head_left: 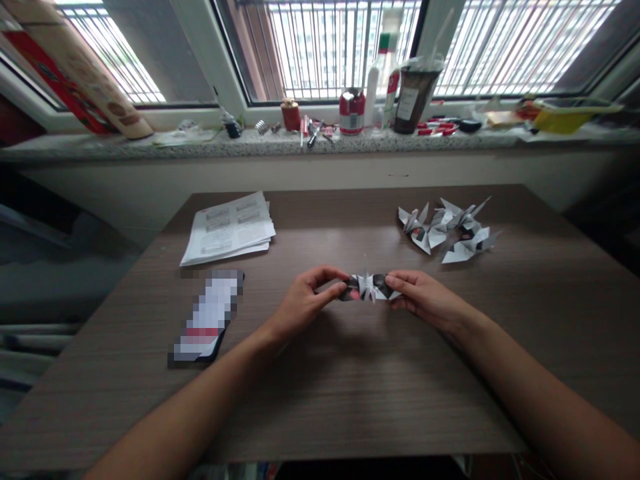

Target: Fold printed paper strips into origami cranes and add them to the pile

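Between my two hands, just above the table, is a folded paper crane (367,288) in white, black and a bit of pink, its wings spread sideways. My left hand (311,293) pinches the left wing between thumb and fingers. On the other side my right hand (419,295) grips the right wing the same way. A thin point of the crane sticks up from its middle. Several similar folded paper cranes (463,230) lie in a cluster at the back right of the table.
A stack of printed sheets (227,230) lies at the back left of the brown table (350,393). Nearer sits a phone (207,320) with a blurred screen. On the stone windowsill stand a red can (352,110), a dark cup (415,97), bottles, scissors and a yellow container (563,117).
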### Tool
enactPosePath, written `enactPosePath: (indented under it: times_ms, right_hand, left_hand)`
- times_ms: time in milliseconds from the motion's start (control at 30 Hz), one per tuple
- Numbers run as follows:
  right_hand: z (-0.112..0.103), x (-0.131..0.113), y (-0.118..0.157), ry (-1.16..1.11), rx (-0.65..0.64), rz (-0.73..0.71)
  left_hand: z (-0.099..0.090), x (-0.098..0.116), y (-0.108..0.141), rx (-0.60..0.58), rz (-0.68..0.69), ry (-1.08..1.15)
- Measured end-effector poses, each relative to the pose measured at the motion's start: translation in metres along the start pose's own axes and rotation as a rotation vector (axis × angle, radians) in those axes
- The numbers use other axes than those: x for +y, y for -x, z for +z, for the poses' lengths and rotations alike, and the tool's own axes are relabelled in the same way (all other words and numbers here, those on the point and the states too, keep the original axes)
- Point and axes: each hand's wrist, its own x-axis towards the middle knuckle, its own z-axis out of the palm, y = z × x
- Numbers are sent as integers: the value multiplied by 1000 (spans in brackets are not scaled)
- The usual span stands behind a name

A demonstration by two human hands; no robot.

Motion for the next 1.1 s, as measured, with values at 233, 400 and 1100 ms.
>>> enactPosePath:
  times_ms: [233,400,1100]
  right_hand:
    - [1,-1,1,-1,-3,-1]
    - [4,0,1,19,-31,11]
    - [10,1,6,1,-119,-3]
  left_hand:
    - [2,0,1,-15,3,43]
    - [5,-4,2,-10,3,33]
    - [6,-5,2,-152,-41,207]
